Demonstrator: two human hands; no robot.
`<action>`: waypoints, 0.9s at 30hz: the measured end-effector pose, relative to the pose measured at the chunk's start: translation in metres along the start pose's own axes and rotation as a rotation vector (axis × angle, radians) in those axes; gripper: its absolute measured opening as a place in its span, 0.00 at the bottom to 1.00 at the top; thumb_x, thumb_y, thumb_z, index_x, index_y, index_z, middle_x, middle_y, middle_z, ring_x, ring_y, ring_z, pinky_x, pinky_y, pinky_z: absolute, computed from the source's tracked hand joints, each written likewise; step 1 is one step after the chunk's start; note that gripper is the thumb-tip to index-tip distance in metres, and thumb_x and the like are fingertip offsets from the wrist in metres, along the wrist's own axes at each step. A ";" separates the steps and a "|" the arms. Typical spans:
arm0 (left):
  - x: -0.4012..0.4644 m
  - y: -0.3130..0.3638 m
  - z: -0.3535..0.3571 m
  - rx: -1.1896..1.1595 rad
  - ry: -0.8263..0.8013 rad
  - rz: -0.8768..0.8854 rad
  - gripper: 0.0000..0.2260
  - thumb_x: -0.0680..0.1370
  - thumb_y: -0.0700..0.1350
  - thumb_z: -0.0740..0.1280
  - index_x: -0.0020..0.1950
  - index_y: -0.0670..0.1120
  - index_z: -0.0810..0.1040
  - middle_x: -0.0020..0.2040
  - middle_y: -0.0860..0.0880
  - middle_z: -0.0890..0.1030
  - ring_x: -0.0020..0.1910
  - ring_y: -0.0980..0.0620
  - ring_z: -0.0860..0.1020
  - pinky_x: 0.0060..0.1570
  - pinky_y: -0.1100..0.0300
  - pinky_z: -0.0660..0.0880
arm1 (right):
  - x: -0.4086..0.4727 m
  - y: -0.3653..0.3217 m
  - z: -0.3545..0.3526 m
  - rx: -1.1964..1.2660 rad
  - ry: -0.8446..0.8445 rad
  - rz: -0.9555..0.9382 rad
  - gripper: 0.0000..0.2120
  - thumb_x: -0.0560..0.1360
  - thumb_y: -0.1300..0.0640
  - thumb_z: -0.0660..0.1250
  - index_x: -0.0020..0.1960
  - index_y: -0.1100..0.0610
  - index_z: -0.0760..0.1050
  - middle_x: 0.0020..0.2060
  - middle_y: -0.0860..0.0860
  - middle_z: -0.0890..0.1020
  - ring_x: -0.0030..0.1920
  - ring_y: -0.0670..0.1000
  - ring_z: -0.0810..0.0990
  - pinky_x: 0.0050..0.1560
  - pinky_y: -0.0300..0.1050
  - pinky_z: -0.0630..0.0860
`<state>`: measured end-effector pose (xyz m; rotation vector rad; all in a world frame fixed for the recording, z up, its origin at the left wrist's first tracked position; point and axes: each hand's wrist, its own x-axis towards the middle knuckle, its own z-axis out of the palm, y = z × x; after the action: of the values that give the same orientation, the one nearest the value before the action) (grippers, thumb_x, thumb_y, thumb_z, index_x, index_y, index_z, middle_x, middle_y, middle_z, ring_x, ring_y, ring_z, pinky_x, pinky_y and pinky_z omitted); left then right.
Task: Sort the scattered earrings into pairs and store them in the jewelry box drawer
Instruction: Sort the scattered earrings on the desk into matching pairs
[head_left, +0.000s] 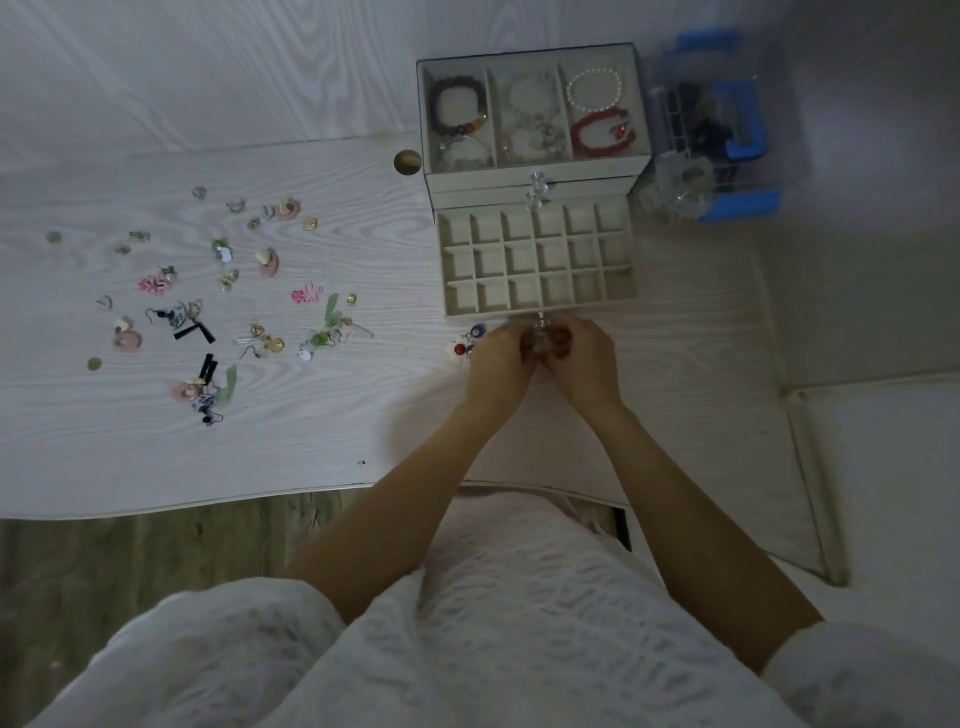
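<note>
we have both hands together just in front of the open drawer (537, 260) of the jewelry box (530, 176), which stands toward the far right of the worktop (363, 426); our left hand (501, 358) and right hand (584, 356) meet fingertip to fingertip, curled round something small and glassy between them; whether that is the drawer's clear knob or an earring we cannot tell, it is too blurred; we judge that the step in hand is either finishing the pull on the drawer or bringing together the first pair; every cell of the drawer's grid looks bare, so the sorting is hardly begun.

a red and blue beaded earring cluster (467, 345) lies just beside our left hand, near the drawer's front left corner; the scattered earrings (218, 306) spread over the left half of the worktop, well apart from the box; among them pink flowers, pale pink discs, green leaf drops, blue-and-white pieces with black tassels, small gold studs; many have visible twins lying apart.

the next move calls for a fine pinch and a matched twin, dropped together into one cell; hooks and tassels may tangle.
</note>
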<state>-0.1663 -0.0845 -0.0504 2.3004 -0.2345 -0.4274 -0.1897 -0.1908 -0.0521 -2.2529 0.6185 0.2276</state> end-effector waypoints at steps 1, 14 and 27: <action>-0.001 0.000 0.000 -0.018 0.004 -0.003 0.13 0.73 0.34 0.64 0.57 0.41 0.79 0.50 0.41 0.83 0.50 0.45 0.80 0.51 0.56 0.75 | 0.000 0.000 0.001 0.010 0.001 -0.001 0.15 0.70 0.60 0.69 0.56 0.59 0.77 0.51 0.59 0.80 0.52 0.56 0.77 0.47 0.38 0.67; -0.050 -0.034 -0.073 0.039 0.075 0.253 0.13 0.76 0.37 0.64 0.60 0.44 0.77 0.56 0.45 0.80 0.53 0.47 0.79 0.51 0.57 0.76 | -0.037 -0.036 -0.008 -0.161 0.011 -0.451 0.11 0.76 0.63 0.62 0.58 0.60 0.74 0.51 0.56 0.78 0.48 0.55 0.78 0.48 0.53 0.77; -0.060 -0.161 -0.153 0.171 0.395 -0.235 0.15 0.74 0.46 0.68 0.60 0.47 0.76 0.56 0.47 0.80 0.56 0.45 0.74 0.52 0.54 0.72 | 0.013 -0.168 0.114 -0.356 -0.335 -0.748 0.14 0.77 0.67 0.59 0.58 0.59 0.77 0.57 0.55 0.76 0.59 0.54 0.72 0.56 0.50 0.74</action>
<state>-0.1593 0.1449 -0.0542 2.5332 0.2039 -0.0614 -0.0914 -0.0147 -0.0266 -2.5303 -0.4825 0.3402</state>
